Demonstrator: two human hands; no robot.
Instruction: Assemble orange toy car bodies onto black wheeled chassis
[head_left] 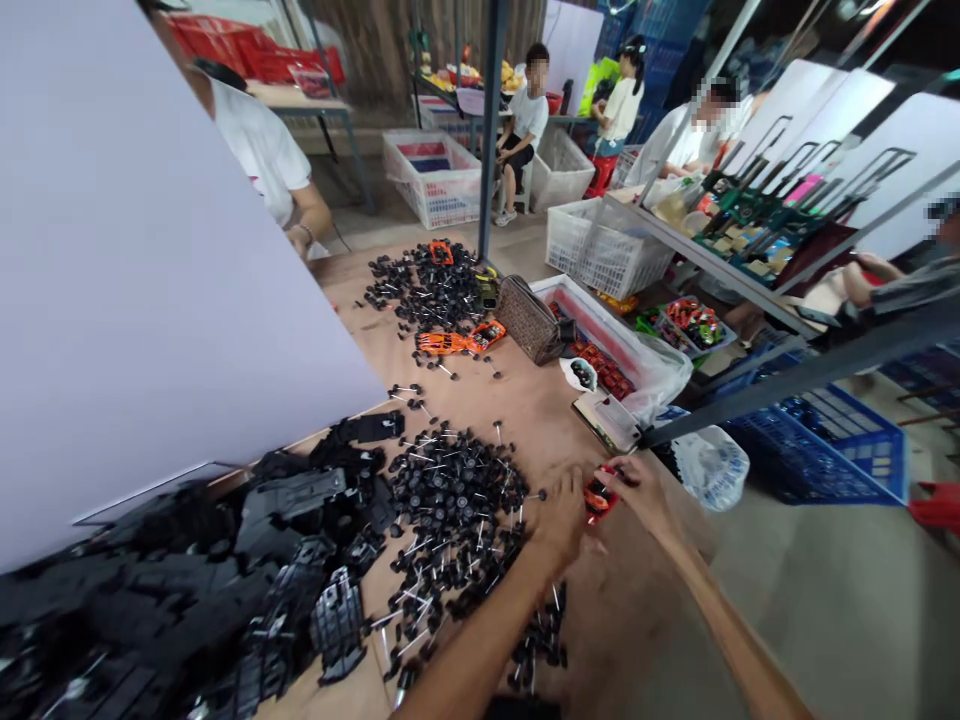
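Note:
A small red toy car (598, 496) is held between my two hands above the table's right side. My left hand (559, 515) grips it from the left, its thumb below the car. From the right, my right hand (641, 492) closes its fingertips on the car's upper edge. Just left of my left hand lies a large heap of black wheels on metal axles (457, 485), partly hidden by my left forearm. Further left, black plastic car chassis (292, 500) are piled up. Orange toy car bodies (442, 343) lie beyond the wheels.
A white partition (172, 230) rises on the left. Beyond my hands are a notebook (606, 420), a brown patterned bag (529, 318) and a plastic-lined white crate (660, 375). A metal post (491, 130) stands at the table's far edge. Several people sit or work further off.

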